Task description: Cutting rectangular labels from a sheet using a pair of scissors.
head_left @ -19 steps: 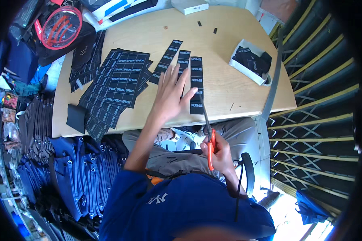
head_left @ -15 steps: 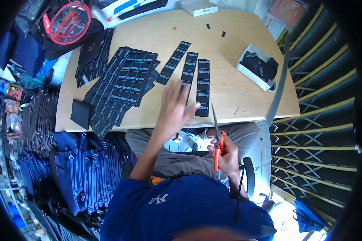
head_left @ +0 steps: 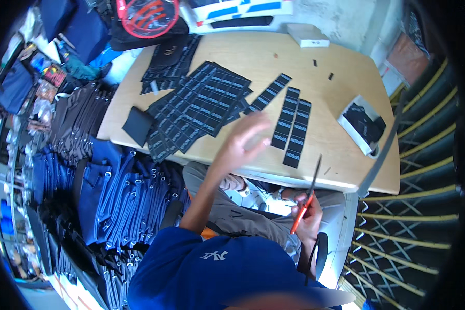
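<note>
My left hand (head_left: 244, 143) hovers over the table's near edge with fingers spread, holding nothing. Its fingertips are close to the lower end of a black printed strip (head_left: 267, 94), which lies slanted. To the right, a second strip (head_left: 286, 117) and a third strip (head_left: 298, 133) lie side by side, a narrow gap between them. My right hand (head_left: 310, 216) grips orange-handled scissors (head_left: 305, 206) over my lap, blades pointing up toward the table and looking closed together. Left of the strips, several black printed sheets (head_left: 201, 103) lie in an overlapping pile.
An open white box (head_left: 357, 132) with black pieces stands at the table's right. Another white box (head_left: 308, 37) sits at the far edge. Small black scraps (head_left: 331, 76) lie on the wooden table (head_left: 253, 51). Blue bags (head_left: 134, 201) hang at left; a folding metal gate (head_left: 413, 196) is at right.
The whole view has shifted and turned. My left hand has come off the middle strip and moved left, toward the slanted strip. The scissors stay in my right hand, tilted more to the right.
</note>
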Demonstrator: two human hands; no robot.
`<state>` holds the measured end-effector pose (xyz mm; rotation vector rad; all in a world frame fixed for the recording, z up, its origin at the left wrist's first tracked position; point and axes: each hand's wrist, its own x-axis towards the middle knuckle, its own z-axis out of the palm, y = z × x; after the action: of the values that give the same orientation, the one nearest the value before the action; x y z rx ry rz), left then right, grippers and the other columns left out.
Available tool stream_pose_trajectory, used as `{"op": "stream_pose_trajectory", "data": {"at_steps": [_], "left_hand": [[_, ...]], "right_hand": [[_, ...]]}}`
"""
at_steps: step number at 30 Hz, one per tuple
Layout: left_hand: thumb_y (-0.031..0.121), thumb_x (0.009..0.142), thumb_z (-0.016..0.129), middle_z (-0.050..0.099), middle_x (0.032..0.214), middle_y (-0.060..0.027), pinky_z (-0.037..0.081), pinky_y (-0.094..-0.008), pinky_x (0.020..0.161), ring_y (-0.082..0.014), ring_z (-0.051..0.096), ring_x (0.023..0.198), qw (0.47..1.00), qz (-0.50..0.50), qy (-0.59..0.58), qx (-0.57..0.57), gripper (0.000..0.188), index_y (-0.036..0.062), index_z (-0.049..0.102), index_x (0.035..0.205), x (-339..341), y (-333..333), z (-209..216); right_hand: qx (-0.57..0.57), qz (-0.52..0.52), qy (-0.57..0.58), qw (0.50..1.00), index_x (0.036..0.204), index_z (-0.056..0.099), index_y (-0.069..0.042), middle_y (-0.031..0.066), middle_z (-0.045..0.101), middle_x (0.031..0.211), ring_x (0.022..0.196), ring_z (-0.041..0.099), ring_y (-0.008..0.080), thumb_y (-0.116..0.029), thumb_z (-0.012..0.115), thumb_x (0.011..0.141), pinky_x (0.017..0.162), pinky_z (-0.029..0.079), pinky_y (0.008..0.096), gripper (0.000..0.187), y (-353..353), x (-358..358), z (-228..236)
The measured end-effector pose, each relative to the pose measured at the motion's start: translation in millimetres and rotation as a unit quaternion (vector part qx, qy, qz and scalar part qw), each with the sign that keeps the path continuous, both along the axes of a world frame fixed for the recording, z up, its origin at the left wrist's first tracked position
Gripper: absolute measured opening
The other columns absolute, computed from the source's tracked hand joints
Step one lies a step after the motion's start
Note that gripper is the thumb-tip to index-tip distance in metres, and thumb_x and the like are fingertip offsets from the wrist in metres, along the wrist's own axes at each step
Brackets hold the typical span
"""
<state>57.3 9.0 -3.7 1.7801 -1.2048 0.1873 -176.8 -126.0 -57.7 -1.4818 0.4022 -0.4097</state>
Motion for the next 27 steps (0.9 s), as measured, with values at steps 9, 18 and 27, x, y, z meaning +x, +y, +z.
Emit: {"op": "stream_pose_trajectory", "data": {"at_steps": [9, 18, 27], "left_hand": [[0.058, 0.072, 0.063, 0.042, 0.13, -0.0259, 0.03, -0.0528, 0.099, -0.0422, 0.036, 0.122, 0.826, 0.483, 0.035, 0.287, 0.088, -0.006, 0.041, 0.128, 87.4, 75.4, -24.6], [0.027, 0.076, 0.07, 0.064, 0.09, -0.0178, 0.047, -0.0354, 0.077, -0.0308, 0.062, 0.081, 0.895, 0.374, 0.14, 0.198, 0.047, -0.0042, 0.056, 0.109, 98.5, 81.3, -19.3], [0.009, 0.09, 0.054, 0.056, 0.106, -0.0016, 0.043, -0.0251, 0.083, -0.0088, 0.054, 0.093, 0.796, 0.1, 0.517, -0.299, 0.027, 0.005, 0.048, 0.117, -10.0, 50.7, -7.6]], "right_hand": [[0.12, 0.044, -0.061, 0.99, 0.095, 0.051, -0.002, -0.0093, 0.032, 0.065, 0.055, 0.032, 0.0003, -0.044, 0.078, 0.069, 0.048, 0.025, 0.0177, 0.056, 4.3, 9.9, 5.1], [0.169, 0.094, -0.07, 0.979, 0.099, 0.047, 0.0, -0.0072, 0.03, 0.069, 0.056, 0.027, 0.0018, -0.072, 0.059, 0.069, 0.05, 0.021, 0.0199, 0.079, 25.4, 20.9, -3.7], [0.081, 0.128, -0.047, 0.987, 0.093, 0.049, -0.001, -0.002, 0.045, 0.074, 0.064, 0.041, 0.0043, -0.022, 0.052, 0.089, 0.056, 0.034, 0.0208, 0.021, 41.7, 45.1, 9.4]]}}
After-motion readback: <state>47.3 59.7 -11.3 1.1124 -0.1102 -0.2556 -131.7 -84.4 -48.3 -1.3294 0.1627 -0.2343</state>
